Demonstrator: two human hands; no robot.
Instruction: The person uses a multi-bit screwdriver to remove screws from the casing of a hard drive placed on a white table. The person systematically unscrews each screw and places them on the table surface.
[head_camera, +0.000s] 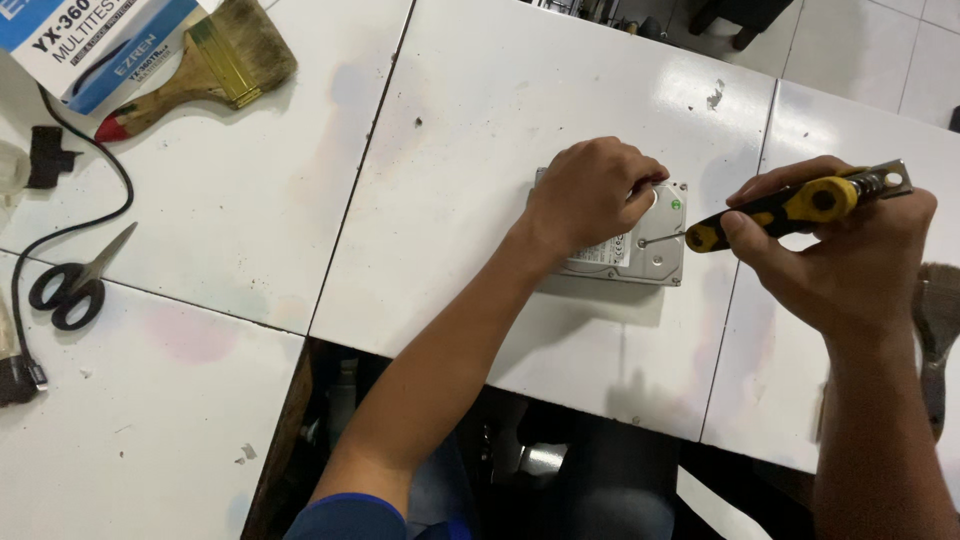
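Screwdriver on the hard drive, tip pointing left.

The left hand (590, 200) presses flat on the hard drive (640, 240) lying on the white bench (500, 100). The right hand (850, 250) has its fingers wrapped around the yellow-and-black screwdriver (790, 208), which lies nearly level, its tip touching the drive's lid.

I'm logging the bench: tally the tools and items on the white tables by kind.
Hard drive: 1
Screwdriver: 1
Paintbrushes: 2
Scissors: 1
Box: 1
Black cable: 1
Total: 7
The left hand rests on the drive; the right hand holds the screwdriver.
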